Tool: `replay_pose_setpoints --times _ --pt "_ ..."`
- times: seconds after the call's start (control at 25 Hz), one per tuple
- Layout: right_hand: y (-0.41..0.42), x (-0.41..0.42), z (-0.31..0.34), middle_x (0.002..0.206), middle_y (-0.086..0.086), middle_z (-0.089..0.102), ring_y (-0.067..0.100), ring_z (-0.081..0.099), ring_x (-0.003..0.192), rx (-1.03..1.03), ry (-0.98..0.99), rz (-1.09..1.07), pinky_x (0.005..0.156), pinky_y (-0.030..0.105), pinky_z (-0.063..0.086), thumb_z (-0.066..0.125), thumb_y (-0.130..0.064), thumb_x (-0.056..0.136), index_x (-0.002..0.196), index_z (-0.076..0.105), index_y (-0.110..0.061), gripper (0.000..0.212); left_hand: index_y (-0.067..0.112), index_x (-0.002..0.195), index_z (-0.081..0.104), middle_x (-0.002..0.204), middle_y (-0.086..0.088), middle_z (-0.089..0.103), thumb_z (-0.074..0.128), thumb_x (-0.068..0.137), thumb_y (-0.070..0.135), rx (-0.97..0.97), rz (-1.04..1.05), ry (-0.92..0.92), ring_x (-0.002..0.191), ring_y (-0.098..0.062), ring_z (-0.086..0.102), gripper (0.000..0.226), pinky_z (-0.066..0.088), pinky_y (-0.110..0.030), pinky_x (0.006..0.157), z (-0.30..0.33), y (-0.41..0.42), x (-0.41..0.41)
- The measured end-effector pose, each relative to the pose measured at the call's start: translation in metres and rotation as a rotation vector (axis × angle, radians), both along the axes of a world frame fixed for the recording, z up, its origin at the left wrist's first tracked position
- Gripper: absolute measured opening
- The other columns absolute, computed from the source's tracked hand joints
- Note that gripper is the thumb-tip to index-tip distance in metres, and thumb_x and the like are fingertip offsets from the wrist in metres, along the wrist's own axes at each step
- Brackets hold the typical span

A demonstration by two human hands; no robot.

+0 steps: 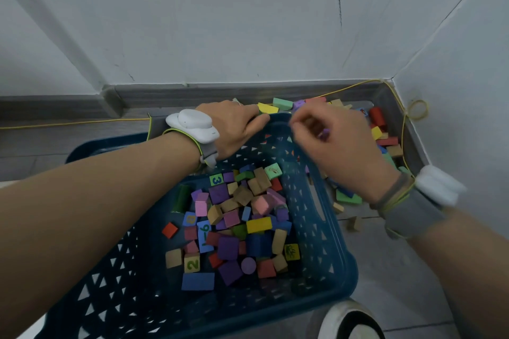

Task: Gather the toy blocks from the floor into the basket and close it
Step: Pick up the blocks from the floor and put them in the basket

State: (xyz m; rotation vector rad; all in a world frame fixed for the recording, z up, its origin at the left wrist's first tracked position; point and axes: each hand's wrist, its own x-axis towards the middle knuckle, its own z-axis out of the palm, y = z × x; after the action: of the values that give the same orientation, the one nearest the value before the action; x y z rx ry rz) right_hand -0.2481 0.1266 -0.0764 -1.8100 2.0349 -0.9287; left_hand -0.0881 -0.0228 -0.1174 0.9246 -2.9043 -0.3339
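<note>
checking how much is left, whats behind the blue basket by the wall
Behind the blue basket, loose blocks lie along the wall: green, yellow, red and plain wood. The hands, left and right, and the basket's far rim cover whatever lies between.

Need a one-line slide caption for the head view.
Left hand grips the basket rim while right hand pinches a purple block above it.
</note>
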Motion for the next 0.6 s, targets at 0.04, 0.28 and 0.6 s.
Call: replay_pose_setpoints --times 0.04,0.28,0.6 --pt "0.001 -0.015 -0.013 0.079 -0.010 0.063 0.003 0.059 0.071 -0.007 -0.047 -0.131 0.065 0.011 0.044 0.056 -0.022 0.091 0.092 0.062 -0.022 0.006 0.031 0.082 0.042 0.081 0.003 0.059 0.020 0.098 0.059 0.011 -0.006 0.006 0.077 -0.024 0.056 0.040 0.050 -0.038 0.068 -0.002 0.000 -0.001" --pt "0.056 -0.079 -0.132 0.135 0.014 0.038 0.042 0.044 0.122 0.912 0.272 -0.210 0.099 0.048 0.045 0.063 -0.064 0.069 0.142 0.028 -0.027 0.089 0.031 0.085 0.044 0.084 0.004 0.060 0.018 0.099 0.058 0.002 -0.017 0.008 0.080 -0.024 0.058 0.040 0.051 -0.040 0.071 -0.006 -0.001 0.000" --pt "0.067 -0.061 -0.175 0.123 0.012 0.038 0.043 0.051 0.104 0.740 0.277 -0.185 0.085 0.045 0.048 0.068 -0.044 0.080 0.137 0.031 -0.027 0.070 0.028 0.084 0.047 0.078 0.004 0.059 0.020 0.101 0.055 0.001 -0.020 0.025 0.075 -0.023 0.057 0.041 0.050 -0.039 0.068 -0.005 0.001 -0.001"
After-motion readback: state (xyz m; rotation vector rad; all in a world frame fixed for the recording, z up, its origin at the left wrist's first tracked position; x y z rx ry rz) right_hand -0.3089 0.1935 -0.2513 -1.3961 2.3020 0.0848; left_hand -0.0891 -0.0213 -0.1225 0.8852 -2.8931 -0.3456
